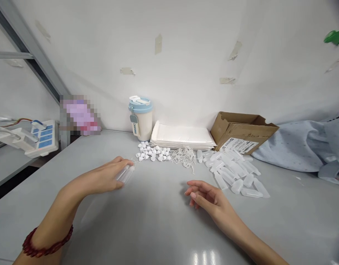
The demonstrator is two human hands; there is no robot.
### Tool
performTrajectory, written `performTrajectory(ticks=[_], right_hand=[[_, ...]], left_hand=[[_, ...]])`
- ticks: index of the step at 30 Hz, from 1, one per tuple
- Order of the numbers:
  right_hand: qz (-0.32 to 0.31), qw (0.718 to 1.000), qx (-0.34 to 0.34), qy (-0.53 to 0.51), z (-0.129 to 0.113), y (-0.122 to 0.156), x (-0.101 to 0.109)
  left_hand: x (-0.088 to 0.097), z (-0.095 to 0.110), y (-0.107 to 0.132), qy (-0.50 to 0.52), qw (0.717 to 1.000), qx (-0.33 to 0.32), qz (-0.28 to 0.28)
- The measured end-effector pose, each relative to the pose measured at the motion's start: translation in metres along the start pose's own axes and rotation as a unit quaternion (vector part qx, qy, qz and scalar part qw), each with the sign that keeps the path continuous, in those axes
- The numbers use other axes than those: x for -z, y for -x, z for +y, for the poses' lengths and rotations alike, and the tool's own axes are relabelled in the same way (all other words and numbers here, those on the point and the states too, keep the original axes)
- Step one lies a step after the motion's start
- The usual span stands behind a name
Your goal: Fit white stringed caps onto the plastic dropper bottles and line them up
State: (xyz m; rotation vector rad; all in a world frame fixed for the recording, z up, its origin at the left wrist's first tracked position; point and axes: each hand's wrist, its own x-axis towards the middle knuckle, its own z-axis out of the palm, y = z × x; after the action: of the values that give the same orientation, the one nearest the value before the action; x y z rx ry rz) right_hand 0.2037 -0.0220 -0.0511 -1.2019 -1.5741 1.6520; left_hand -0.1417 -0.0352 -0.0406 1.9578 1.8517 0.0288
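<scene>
At the left, my left hand (110, 176) grips clear plastic bottles (125, 174) with a thin white string by the neck; how many it holds I cannot tell. My right hand (204, 197) hovers palm inward over the grey table, fingers loosely curled and apart, with nothing in it. Beyond the hands lie small white caps (153, 151) in a cluster. Beside them is a tangle of short white strings (184, 157). Right of the strings spreads a pile of translucent plastic bottles (232, 167), close to my right hand but not touched by it.
A cream cup with a blue lid (143, 119) stands by the wall, next to a stack of white padded sheets (183, 136). An open cardboard box (241, 130) and pale blue cloth (288, 145) are at the right. A power strip (43, 138) sits at the left.
</scene>
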Motion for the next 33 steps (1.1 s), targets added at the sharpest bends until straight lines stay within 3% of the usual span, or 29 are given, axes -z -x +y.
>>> performTrajectory(ticks=[26, 33], right_hand=[[-0.001, 1.0, 0.014, -0.005, 0.002, -0.002, 0.002], [0.076, 0.996, 0.037, 0.038, -0.012, -0.005, 0.018]], left_hand=[[0.007, 0.013, 0.001, 0.019, 0.999, 0.038, -0.023], [0.008, 0.004, 0.002, 0.041, 0.998, 0.043, 0.003]])
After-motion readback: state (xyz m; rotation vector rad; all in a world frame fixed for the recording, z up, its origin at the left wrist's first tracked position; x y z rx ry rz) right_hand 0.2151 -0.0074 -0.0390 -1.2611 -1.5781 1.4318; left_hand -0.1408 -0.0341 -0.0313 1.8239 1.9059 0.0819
